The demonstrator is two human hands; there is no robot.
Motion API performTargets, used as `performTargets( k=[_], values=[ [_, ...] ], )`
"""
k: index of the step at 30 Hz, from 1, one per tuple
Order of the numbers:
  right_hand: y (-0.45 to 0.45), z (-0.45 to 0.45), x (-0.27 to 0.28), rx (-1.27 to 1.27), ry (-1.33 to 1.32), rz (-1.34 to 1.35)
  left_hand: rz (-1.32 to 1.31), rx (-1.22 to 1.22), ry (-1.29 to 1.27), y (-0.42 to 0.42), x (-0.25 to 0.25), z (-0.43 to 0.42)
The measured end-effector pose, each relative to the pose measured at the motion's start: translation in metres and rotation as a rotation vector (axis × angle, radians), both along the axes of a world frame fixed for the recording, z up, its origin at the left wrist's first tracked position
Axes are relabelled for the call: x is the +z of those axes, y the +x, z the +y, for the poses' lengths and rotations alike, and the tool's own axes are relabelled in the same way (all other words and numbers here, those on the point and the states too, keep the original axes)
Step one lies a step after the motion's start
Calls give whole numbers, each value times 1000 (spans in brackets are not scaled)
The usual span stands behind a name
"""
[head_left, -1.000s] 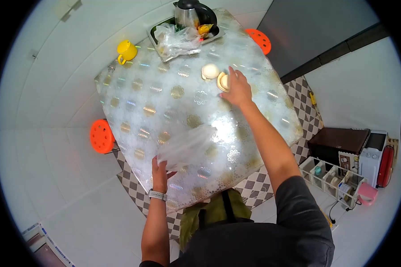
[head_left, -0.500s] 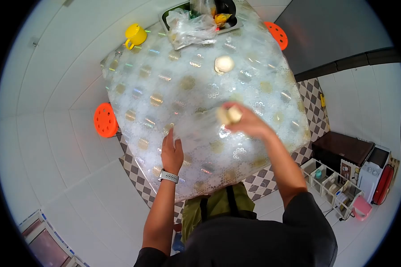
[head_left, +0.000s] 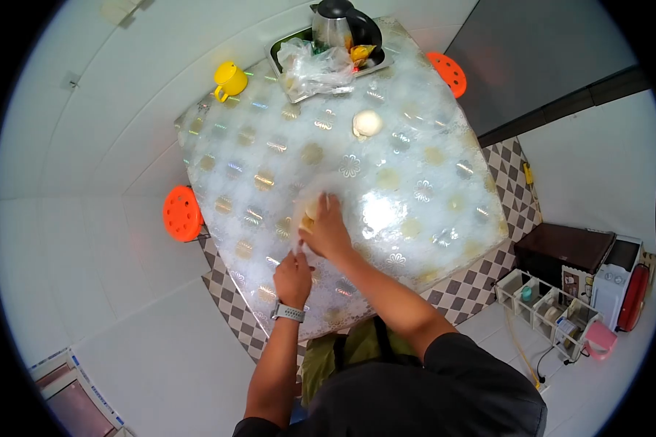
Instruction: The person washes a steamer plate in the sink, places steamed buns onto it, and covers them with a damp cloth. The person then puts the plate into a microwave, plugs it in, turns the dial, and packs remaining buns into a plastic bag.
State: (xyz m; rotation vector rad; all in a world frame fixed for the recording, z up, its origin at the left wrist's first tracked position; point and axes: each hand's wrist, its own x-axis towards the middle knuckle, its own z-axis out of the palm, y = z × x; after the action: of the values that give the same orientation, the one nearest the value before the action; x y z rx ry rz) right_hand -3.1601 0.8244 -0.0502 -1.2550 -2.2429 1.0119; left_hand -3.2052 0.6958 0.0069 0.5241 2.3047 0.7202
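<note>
My right hand [head_left: 328, 229] is closed around pale, cream-coloured buns [head_left: 310, 215], blurred and partly hidden by the fingers. A thin clear plastic bag [head_left: 321, 186] surrounds them and the fingertips; its outline is faint. Just below, my left hand [head_left: 293, 280], wearing a grey-strapped watch [head_left: 289, 312] at the wrist, pinches the bag's edge. Farther up the table lies another pale, round bun [head_left: 367, 122], with a smaller bit at its left side, apart from both hands.
On the patterned table cover [head_left: 350, 166] stand a yellow mug [head_left: 230, 80] and a metal tray [head_left: 297, 93] holding a kettle [head_left: 333, 30] and crumpled plastic bags [head_left: 317, 69]. Orange stools [head_left: 182, 213] flank the table. A white rack [head_left: 543, 309] is at lower right.
My right hand has swung left and down with the buns to the plastic bag beside my left hand. My left hand's fingers have closed. The view has shifted slightly.
</note>
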Motion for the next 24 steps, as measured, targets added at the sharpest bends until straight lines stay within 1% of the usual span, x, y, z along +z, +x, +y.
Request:
performTargets(
  k=[1, 2, 3, 4, 5, 6, 8, 9, 10, 11, 12, 13, 14, 15, 17, 19, 21, 23, 24],
  values=[
    [5, -4, 7, 111, -3, -101, 53, 27, 0, -7, -4, -4],
    [8, -4, 19, 224, -8, -202, 51, 33, 8, -13, -4, -9],
    [14, 12, 41, 394, -230, -275, 70, 39, 25, -18, -3, -14],
    [16, 33, 67, 402, -216, -274, 93, 47, 45, -25, -4, -16],
    [18, 55, 92, 484, -394, -270, 96, 78, 62, -28, -1, -18],
    [21, 75, 103, 564, -577, -267, 100, 84, 67, -32, -2, -22],
    [23, 108, 57, 333, -59, -76, 207, 40, 99, -37, -3, -29],
    [17, 132, 52, 251, 67, -70, 210, 42, 103, -36, -1, -30],
    [8, 159, 47, 169, 195, -62, 277, 43, 112, -35, 4, -29],
    [-2, 182, 29, 112, 275, -112, 348, 45, 120, -35, 8, -28],
    [-11, 200, 9, 55, 352, -159, 356, 50, 121, -36, 11, -27],
    [-17, 213, -1, 58, 353, -153, 380, 36, 175, -36, 13, -26],
    [-20, 224, -8, 69, 325, -230, 402, 21, 228, -37, 16, -25],
    [-24, 231, -11, 79, 295, -312, 401, 22, 226, -38, 20, -24],
    [-29, 242, -11, 100, 237, -337, 473, -49, 266, -39, 27, -19],
    [-24, 236, -7, 116, 179, -371, 428, -53, 273, -39, 33, -15],
    [-21, 212, 3, -16, 96, -169, 355, -31, 309, -41, 33, -12],
    [-14, 177, 10, 89, 51, 32, 327, -7, 305, -42, 34, -8],
    [-10, 153, 27, 170, -61, 161, 296, 13, 288, -41, 34, -8]
  ],
)
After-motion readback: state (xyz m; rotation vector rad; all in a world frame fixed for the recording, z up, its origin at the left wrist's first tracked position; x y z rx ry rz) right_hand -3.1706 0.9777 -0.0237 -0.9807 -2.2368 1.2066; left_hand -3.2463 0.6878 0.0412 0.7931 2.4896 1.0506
